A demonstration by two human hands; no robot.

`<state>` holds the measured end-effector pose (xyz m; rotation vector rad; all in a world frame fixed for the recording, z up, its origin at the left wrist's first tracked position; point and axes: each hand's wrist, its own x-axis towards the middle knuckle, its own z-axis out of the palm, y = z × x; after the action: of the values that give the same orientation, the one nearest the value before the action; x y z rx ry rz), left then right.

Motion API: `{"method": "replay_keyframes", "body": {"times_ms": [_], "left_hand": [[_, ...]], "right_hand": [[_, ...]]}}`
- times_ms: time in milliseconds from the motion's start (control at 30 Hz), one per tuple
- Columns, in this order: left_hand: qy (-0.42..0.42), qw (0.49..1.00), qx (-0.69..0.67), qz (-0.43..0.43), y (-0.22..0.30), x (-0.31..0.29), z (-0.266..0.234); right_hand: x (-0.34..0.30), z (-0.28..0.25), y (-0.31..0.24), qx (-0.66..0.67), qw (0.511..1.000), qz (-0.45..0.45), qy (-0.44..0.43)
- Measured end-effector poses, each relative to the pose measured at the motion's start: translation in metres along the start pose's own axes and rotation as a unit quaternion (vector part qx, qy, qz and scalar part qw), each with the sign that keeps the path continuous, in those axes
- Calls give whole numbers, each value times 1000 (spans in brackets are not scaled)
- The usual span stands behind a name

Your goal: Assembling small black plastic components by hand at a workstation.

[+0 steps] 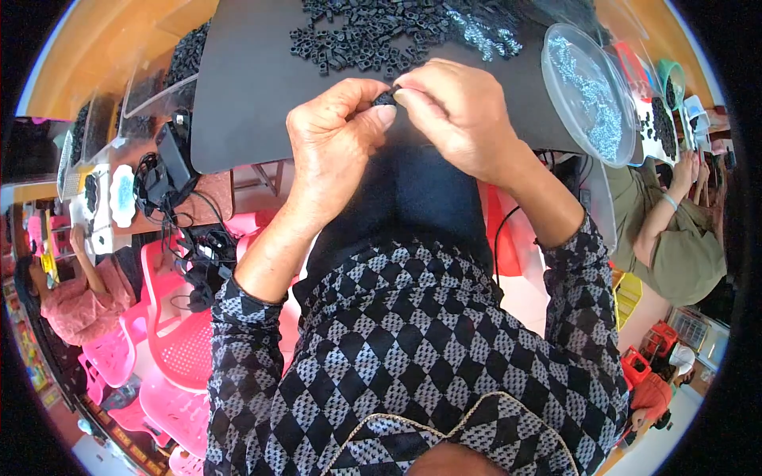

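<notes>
Both my hands meet over the near part of a dark tabletop [246, 95]. My left hand [333, 139] pinches a small black part [384, 100] between thumb and fingers. Close against it, my right hand [456, 115] is closed too, its thumb and forefinger pressed together at the part's right side; what they grip is mostly hidden. Just beyond my fingers lies a wide heap of small black plastic pieces [357, 40]. Small silvery metal pieces [484, 36] lie at the heap's right end.
A clear round lid [556, 107] holding more silvery pieces sits at the table's right edge. Black cables and a black box [176, 151] are at the left, above pink plastic chairs [182, 349]. A person in green [675, 230] works at right; another in pink [87, 293] at left.
</notes>
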<state>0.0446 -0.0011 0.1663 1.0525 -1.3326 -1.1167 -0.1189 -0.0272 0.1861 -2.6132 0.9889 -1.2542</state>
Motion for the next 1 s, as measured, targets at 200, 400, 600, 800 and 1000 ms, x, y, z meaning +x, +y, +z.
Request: {"method": "replay_keyframes", "body": {"times_ms": [200,400,600,800,1000], "left_hand": [[-17,992,-114,-47,-5,1,-4],[-14,984,-160,-79,-11,-5,-4],[4,995,-67,-70,-4,-15,-1],[12,999,28,29,-7,-17,1],[6,998,31,45,-13,-19,-2]], "right_hand": [[-4,-4,-5,302,911,279,-36],[-4,1,-1,161,974,153,-50],[-6,-3,-8,32,997,4,-63],[-13,-2,-9,20,998,-14,-61],[-14,1,-18,13,997,-13,-69]]}}
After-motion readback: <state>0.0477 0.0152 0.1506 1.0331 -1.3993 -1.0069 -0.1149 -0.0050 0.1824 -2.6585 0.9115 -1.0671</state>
